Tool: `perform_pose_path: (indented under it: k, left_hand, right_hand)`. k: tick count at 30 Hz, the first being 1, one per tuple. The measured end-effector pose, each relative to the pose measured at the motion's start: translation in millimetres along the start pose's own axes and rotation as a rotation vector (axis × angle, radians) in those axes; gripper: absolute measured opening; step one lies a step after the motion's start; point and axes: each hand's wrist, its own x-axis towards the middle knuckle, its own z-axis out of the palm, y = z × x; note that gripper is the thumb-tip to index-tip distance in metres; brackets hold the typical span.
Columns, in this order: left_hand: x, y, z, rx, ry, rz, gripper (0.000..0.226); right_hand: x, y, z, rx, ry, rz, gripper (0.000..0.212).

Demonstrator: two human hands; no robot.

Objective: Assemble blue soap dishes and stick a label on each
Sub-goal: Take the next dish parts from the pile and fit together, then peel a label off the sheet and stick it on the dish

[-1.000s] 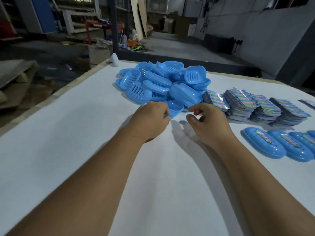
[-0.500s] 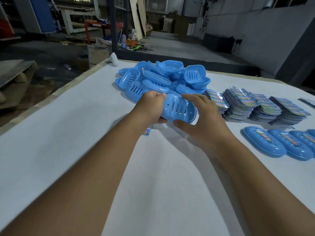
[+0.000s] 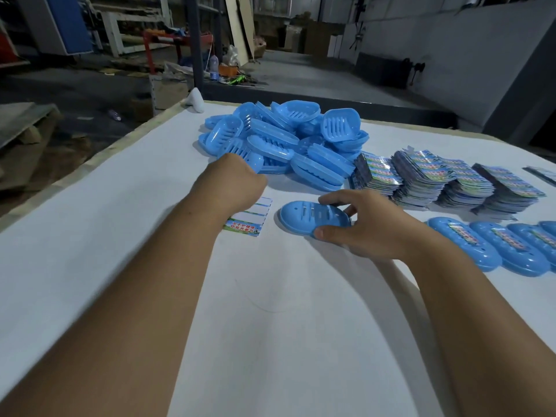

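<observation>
White table point(image 3: 120, 236) now bears the soap dish point(image 3: 313, 218), previously held aloft.

The soap dishes point(image 3: 288, 142) heaped at the far side of the table point(image 3: 90, 236) look like smooth, slightly glossy blue plastic. Beside that heap, the label stacks point(image 3: 421, 176) are shiny printed paper. The table's top is matt white.

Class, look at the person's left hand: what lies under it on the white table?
A printed label sheet lies flat beneath the left hand, its near end with red writing showing. The far end is covered by the hand, so whether the fingers touch or pinch it cannot be seen.
</observation>
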Motion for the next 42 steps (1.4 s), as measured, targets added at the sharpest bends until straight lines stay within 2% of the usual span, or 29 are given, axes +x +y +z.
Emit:
perform_pose_path:
  k: [4, 8, 16, 18, 20, 24, 26, 28, 33, 38, 42]
  left_hand:
    - [-11, 2, -6, 0.473, -0.080, -0.030, 0.047]
    - [-19, 6, -9, 0.561, -0.082, -0.012, 0.062]
    - [-20, 7, -11, 0.343, -0.132, -0.070, 0.071]
    - [-16, 4, -11, 0.281, -0.137, -0.078, 0.064]
    - [-11, 2, -9, 0.086, -0.132, -0.081, 0.047]
    - [-6, 11, -6, -0.342, -0.064, -0.039, 0.016]
    - [-9, 18, -1, -0.535, -0.096, -0.017, 0.014]
    - [-14, 22, 7, -0.662, -0.149, 0.001, 0.015]
    - [-15, 22, 19, -0.742, -0.179, 0.002, 0.014]
    - [-18, 23, 23, -0.766, -0.219, -0.004, 0.009]
    - [-19, 25, 23, -0.689, -0.176, 0.006, 0.007]
  right_hand:
    - [0, -1, -1, 0.016, -0.006, 0.016, 0.070]
    - [0, -3, 0, 0.018, 0.021, -0.006, 0.077]
    - [1, -4, 3, 0.027, 0.067, -0.024, 0.074]
    - [1, -4, 4, 0.036, 0.081, -0.035, 0.071]
    - [1, -5, 4, 0.060, 0.101, -0.041, 0.068]
    - [3, -9, 9, 0.123, 0.242, -0.067, 0.041]
    - [5, -14, 12, 0.175, 0.310, -0.066, 0.028]
    - [6, -19, 15, 0.299, 0.302, -0.056, 0.020]
    - [1, -29, 11, 0.603, 0.181, -0.025, 0.035]
    - [1, -30, 11, 0.579, 0.179, 0.001, 0.026]
    - [5, -25, 10, 0.577, 0.281, 0.052, 0.027]
